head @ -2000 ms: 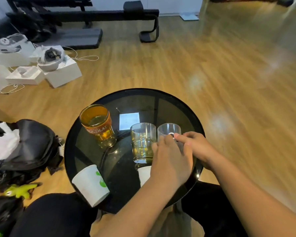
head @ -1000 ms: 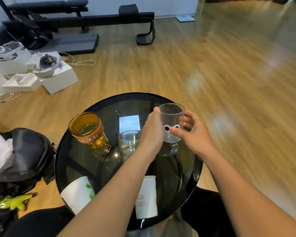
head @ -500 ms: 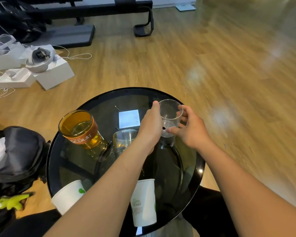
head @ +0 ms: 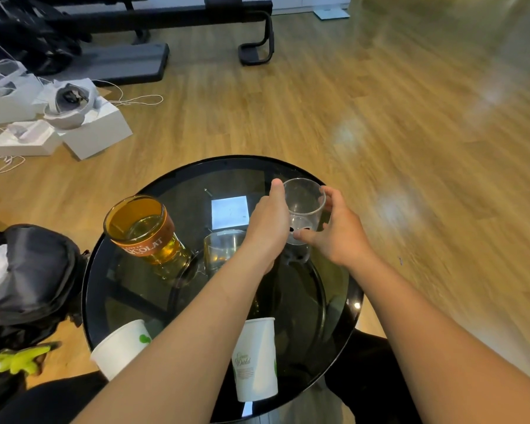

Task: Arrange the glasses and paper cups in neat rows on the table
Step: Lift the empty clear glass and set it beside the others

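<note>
A small clear glass (head: 303, 206) stands near the far right part of the round black glass table (head: 178, 182). My left hand (head: 268, 228) grips its left side and my right hand (head: 334, 231) wraps its right side. A tall amber glass with a brown label (head: 144, 231) stands at the left. Between it and my left arm, a short clear glass (head: 222, 247) is partly hidden. At the near edge stand two white paper cups, one at the left (head: 120, 347) and one at the middle (head: 256, 359).
A white paper square (head: 229, 212) shows through the tabletop. A black bag (head: 28, 276) and a green toy (head: 19, 361) lie on the floor at the left. White boxes (head: 89, 127) and a black exercise bench (head: 166, 16) are further back.
Both hands lifted the small clear glass from the near right of the table, carried it away from me, and lowered it at the far right.
</note>
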